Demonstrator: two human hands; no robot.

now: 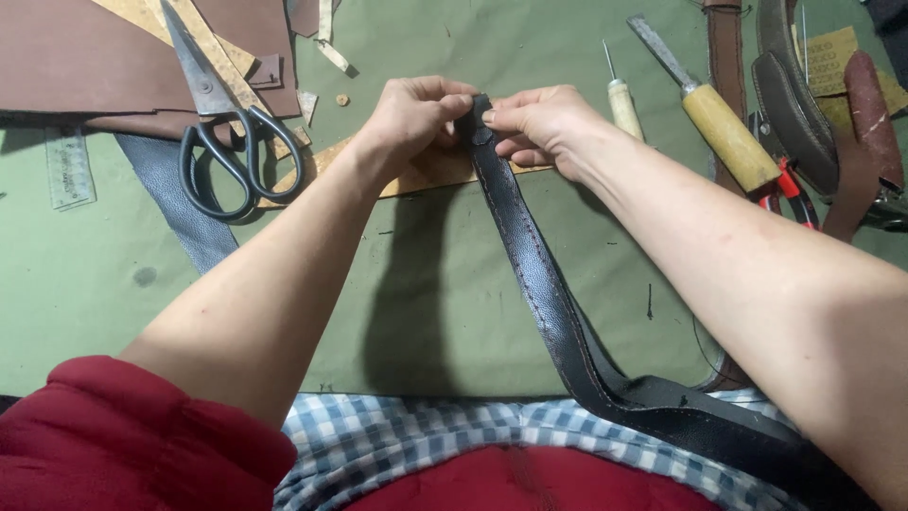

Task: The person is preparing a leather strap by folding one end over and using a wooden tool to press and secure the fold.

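Pinching the far end of a black strap (530, 255), the left hand (411, 118) and right hand (539, 118) clamp it from both sides, apparently steadying a small fold. It trails across the green mat (426, 284) to the lap, with scissors (222, 123) and wooden-handled tools (724, 132) lying close by.

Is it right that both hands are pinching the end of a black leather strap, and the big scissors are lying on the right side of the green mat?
Not quite. In the head view the scissors lie on the left side of the green mat, not the right. The rest holds: the left hand and right hand both pinch the end of the black leather strap.
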